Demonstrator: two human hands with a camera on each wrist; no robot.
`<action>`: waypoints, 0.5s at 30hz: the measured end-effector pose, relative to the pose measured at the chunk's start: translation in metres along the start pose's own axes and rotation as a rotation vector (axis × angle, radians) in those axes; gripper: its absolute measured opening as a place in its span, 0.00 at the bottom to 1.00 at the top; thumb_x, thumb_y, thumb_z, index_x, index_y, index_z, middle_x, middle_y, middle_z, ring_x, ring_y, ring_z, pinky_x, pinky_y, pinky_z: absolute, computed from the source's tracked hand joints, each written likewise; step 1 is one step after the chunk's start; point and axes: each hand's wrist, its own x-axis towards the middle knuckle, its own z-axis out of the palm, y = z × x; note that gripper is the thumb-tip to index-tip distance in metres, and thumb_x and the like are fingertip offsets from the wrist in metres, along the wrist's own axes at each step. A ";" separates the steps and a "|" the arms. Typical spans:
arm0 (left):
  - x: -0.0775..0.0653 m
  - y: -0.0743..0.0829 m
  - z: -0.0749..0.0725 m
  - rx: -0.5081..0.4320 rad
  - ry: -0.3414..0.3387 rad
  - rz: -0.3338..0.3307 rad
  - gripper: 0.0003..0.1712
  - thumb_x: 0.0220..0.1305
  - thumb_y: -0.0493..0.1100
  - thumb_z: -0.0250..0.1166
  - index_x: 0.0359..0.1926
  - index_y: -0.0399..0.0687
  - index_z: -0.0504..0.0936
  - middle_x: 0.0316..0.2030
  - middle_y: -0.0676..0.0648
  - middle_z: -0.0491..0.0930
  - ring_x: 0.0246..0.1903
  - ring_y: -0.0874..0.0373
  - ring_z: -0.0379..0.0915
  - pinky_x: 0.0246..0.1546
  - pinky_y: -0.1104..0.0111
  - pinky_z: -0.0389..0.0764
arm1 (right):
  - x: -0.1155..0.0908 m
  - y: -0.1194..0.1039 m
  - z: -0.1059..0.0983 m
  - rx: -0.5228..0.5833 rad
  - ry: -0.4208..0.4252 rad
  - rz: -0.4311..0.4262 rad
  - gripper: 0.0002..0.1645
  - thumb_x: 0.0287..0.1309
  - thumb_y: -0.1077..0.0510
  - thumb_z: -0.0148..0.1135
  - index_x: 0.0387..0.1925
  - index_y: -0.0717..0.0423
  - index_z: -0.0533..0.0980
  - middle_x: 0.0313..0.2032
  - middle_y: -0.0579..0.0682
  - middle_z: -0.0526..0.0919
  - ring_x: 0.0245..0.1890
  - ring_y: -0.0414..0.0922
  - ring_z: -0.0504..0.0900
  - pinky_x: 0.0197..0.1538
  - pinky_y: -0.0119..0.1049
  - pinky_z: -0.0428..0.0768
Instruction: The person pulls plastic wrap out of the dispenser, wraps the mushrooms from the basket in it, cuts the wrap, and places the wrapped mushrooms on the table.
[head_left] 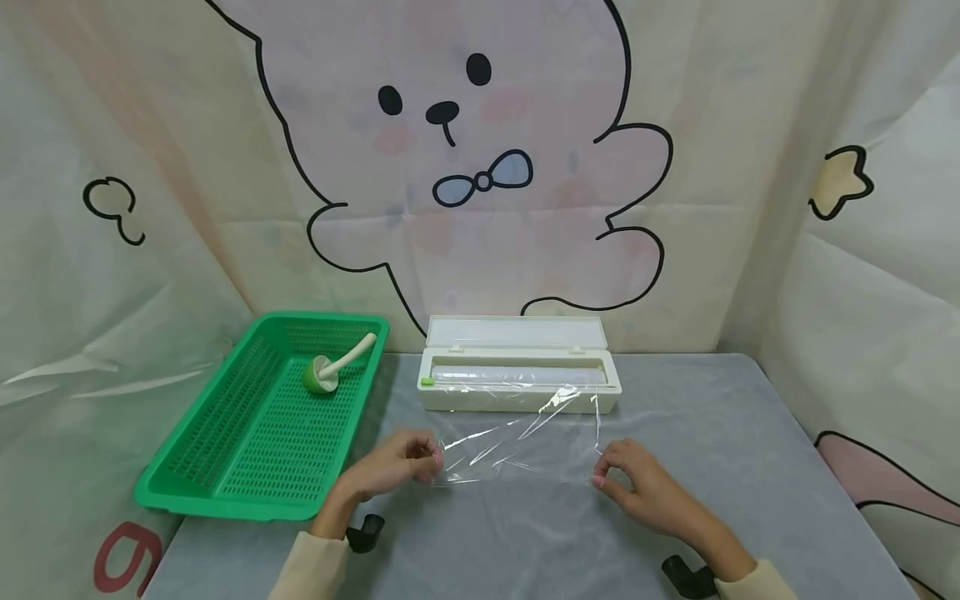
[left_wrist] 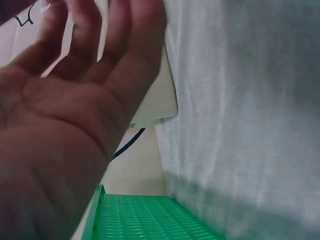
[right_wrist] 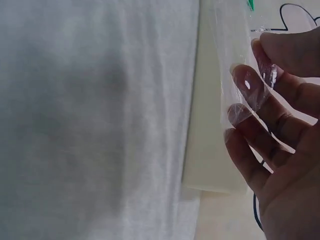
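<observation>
The left hand (head_left: 397,465) has its fingers curled in, thumb against forefinger, pinching the near left corner of a sheet of clear film (head_left: 517,442); the left wrist view cuts off the fingertips. The right hand (head_left: 645,492) pinches the near right corner between thumb and forefinger, its other fingers bent and spread slightly apart, with film lying against their tips. The film stretches between the hands, above the worktop (head_left: 510,542), and runs back over the front edge of a white box (head_left: 457,402) to the roll (head_left: 517,375) inside. The box's lid (head_left: 517,332) stands open at the back. Left of the box, a green basket (head_left: 262,442) holds a green-and-white tool (head_left: 322,375) with a pale handle, leaning toward the basket's right side.
</observation>
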 end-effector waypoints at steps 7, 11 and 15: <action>-0.004 0.000 0.003 0.131 -0.177 0.033 0.05 0.66 0.36 0.65 0.34 0.41 0.85 0.31 0.52 0.83 0.32 0.61 0.74 0.36 0.69 0.76 | -0.017 -0.002 0.010 -0.019 -0.071 0.016 0.14 0.56 0.58 0.75 0.26 0.38 0.78 0.35 0.31 0.70 0.41 0.36 0.65 0.42 0.38 0.70; -0.005 -0.002 0.006 0.160 -0.239 0.028 0.06 0.66 0.35 0.65 0.31 0.43 0.85 0.31 0.52 0.84 0.32 0.64 0.75 0.37 0.71 0.77 | -0.025 -0.001 0.017 -0.081 -0.069 0.010 0.16 0.49 0.57 0.80 0.24 0.34 0.79 0.35 0.30 0.67 0.41 0.35 0.63 0.43 0.40 0.65; -0.005 -0.006 0.008 0.166 -0.233 0.022 0.06 0.64 0.32 0.67 0.30 0.41 0.86 0.30 0.50 0.85 0.32 0.64 0.76 0.41 0.69 0.79 | -0.029 0.002 0.023 -0.138 -0.038 -0.026 0.18 0.41 0.55 0.83 0.22 0.32 0.79 0.36 0.31 0.66 0.42 0.36 0.63 0.43 0.42 0.62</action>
